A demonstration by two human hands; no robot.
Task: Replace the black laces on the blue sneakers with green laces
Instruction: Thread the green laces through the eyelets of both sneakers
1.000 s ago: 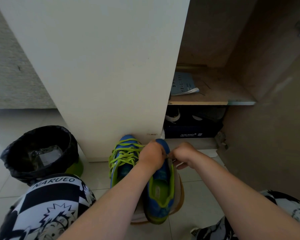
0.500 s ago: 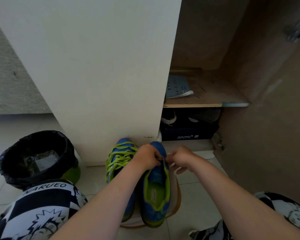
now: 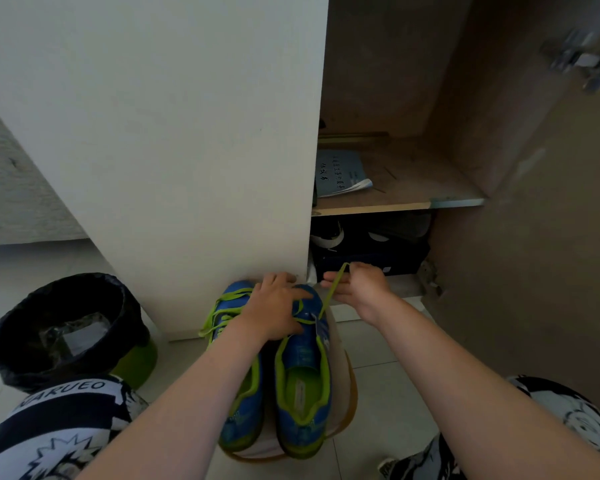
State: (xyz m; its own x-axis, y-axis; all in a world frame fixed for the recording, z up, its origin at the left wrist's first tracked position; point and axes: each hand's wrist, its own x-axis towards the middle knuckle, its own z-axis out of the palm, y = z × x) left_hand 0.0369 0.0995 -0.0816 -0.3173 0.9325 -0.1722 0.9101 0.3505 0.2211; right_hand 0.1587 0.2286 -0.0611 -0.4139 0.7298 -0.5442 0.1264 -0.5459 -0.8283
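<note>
Head cam, looking down at the floor: the green lace [image 3: 329,294] runs taut from a front eyelet of the sneaker being laced [image 3: 302,393] up to the right hand [image 3: 357,285], which has it pinched between thumb and curled fingers, tip poking out above the knuckles. It's a flat woven lace, so it weighs nothing, flops wherever it likes and twists easily. My take: hold it close to the tip for threading, and pull straight in line with the eyelet so it lies flat instead of roping up. It looks grippy enough not to slip out of a pinch.

That sneaker looks light with a soft mesh upper, so it'd probably slide or fold if you tug without bracing it. That seems to be the left hand's [image 3: 274,306] job: laid over the toe end, fingers spread and relaxed, pressing down. Can't tell if it's also trapping the other lace end.

The second sneaker [image 3: 245,424] sits right against it, green laces already criss-crossed. No black laces that I can see. Both shoes are on a pale flat thing [image 3: 343,393] on the tiled floor [image 3: 388,427], toes up against a white cabinet panel [image 3: 170,150]. A bin with a black liner [image 3: 59,327] is off to the left, and an open shelf [image 3: 395,200] holding a booklet [image 3: 340,173] is to the right.
</note>
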